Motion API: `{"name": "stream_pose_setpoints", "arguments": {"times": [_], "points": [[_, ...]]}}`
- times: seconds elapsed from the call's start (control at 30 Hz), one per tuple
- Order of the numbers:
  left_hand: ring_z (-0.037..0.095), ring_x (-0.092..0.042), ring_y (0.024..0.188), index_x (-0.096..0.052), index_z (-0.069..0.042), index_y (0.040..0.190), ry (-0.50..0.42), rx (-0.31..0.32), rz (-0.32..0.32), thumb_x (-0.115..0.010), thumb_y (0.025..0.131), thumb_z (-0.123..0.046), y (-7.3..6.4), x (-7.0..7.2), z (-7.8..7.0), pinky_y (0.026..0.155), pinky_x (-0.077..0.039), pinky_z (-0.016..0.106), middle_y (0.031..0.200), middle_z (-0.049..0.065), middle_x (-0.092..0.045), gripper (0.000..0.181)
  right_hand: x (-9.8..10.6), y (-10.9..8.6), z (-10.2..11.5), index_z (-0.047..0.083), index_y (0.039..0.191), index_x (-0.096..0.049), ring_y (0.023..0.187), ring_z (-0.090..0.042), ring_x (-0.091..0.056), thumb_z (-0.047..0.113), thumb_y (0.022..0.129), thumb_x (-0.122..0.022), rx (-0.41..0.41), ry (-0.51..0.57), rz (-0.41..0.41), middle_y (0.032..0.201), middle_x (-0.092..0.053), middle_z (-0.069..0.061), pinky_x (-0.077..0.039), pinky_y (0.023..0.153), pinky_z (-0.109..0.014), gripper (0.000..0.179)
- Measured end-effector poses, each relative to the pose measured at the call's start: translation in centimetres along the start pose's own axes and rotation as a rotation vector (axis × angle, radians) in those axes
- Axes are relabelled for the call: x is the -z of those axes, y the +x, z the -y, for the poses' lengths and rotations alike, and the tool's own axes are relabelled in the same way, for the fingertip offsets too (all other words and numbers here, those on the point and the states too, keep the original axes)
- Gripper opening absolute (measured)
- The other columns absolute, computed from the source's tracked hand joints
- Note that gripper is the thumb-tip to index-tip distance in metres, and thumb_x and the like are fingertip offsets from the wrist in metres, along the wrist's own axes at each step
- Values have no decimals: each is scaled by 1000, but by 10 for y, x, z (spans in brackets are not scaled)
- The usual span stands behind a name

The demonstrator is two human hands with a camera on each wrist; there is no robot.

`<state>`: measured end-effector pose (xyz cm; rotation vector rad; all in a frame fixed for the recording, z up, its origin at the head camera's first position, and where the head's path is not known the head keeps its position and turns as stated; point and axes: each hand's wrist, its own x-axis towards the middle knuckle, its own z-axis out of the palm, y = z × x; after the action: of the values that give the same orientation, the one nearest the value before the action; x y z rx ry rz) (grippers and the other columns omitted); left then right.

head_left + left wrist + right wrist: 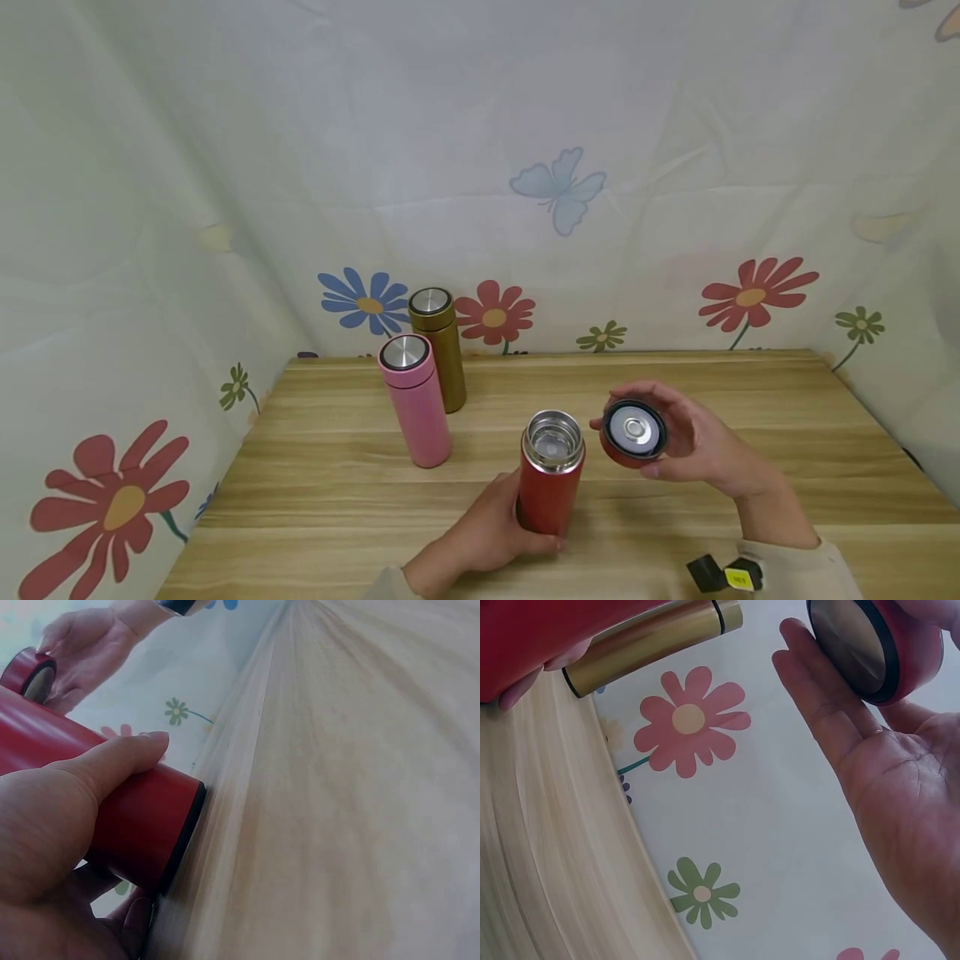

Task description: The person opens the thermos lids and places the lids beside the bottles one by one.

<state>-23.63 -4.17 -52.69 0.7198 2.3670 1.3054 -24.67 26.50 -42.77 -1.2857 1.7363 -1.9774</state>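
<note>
Enclosing the work area at the back and both sides, a pale cloth (420, 100) printed with flowers and a butterfly is provided. A wood-grain tabletop (300, 517) is set before it. At the left of the tabletop, a pink bottle (422, 421) is placed upright with its silver-topped cap fitted. Directly behind it and slightly to the right, a gold bottle (452, 371) is likewise stood upright and capped; whether the two are touching cannot be told. Nearer the front, close to the middle, a red bottle (550, 496) is held mouth up, its steel neck and interior exposed; contact between its base and the tabletop cannot be confirmed. Its lower body is gripped by the left hand (491, 529), with the fingers and thumb wrapped around it. The right hand (708, 450) is raised beside the bottle mouth, well apart from the tabletop. A red lid (635, 430) is pinched between its thumb and fingers, apart from the bottle, with the pale inner seal turned toward the head camera. At the right wrist, a small black device (705, 573) bearing a yellow label (738, 578) is carried.
</note>
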Motion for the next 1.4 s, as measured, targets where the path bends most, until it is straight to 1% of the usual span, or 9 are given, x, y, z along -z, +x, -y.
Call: {"name": "stream_pose_setpoints", "arguments": {"times": [0.13,0.23,0.37,0.47,0.67,0.9,1.13,1.27,1.4], "points": [[4,-58,117,-50,-42,137,-1,14,5,-90,78,-47,1,0,-1,105,-51,37,130,-16,-62,72,1,0,0,-14,152,-28,139,-32,-56,-25,84,-58,-24,-22,19,152,-51,-19,-51,109,-34,74],[4,-58,117,-50,-42,137,1,17,7,-90,78,-47,1,0,-2,105,-51,37,130,-16,-62,72,1,-2,-2,-12,150,-33,138,-29,-57,-22,85,-62,-55,-79,10,149,-54,-18,-49,111,-31,71],[4,-58,117,-51,-42,136,-4,12,7,-90,78,-46,2,0,-2,105,-51,37,131,-16,-62,71,1,-5,-4,-4,147,-42,134,-20,-58,-12,85,-71,-155,-195,-38,145,-57,-13,-47,112,-27,69],[4,-58,117,-51,-41,137,-16,19,3,-90,78,-46,2,-1,-2,105,-51,37,131,-16,-62,71,0,-6,-7,2,145,-46,131,-17,-57,-5,84,-77,-227,-270,-52,143,-56,-12,-47,111,-25,69],[5,-61,117,-49,-37,140,-41,58,-52,-91,77,-45,1,-3,1,106,-50,38,130,-16,-64,76,-3,-2,-12,4,141,-48,125,-21,-59,0,84,-81,-289,-328,-20,136,-57,-15,-47,109,-25,66],[7,-63,117,-51,-33,140,-42,64,-122,-91,76,-44,1,-3,4,105,-51,39,129,-14,-66,76,-5,0,-17,9,135,-50,119,-22,-62,8,82,-85,-381,-381,0,129,-63,-11,-47,106,-24,64],[9,-63,117,-50,-33,140,-69,79,-145,-91,77,-42,3,0,5,106,-50,43,130,-13,-65,76,-7,1,-24,15,131,-51,117,-20,-63,13,78,-90,-473,-452,9,124,-67,-4,-46,105,-22,66],[10,-62,117,-48,-32,141,-76,84,-155,-91,77,-41,4,1,3,106,-50,43,131,-12,-65,77,-7,1,-28,17,129,-53,115,-18,-64,15,76,-92,-490,-518,15,122,-68,0,-47,104,-23,66],[11,-62,118,-43,-29,147,-63,77,-179,-92,76,-42,3,2,2,105,-50,41,133,-10,-65,87,-8,1,-31,19,127,-53,114,-17,-63,20,74,-93,-503,-574,15,120,-68,3,-47,103,-24,66]]}}
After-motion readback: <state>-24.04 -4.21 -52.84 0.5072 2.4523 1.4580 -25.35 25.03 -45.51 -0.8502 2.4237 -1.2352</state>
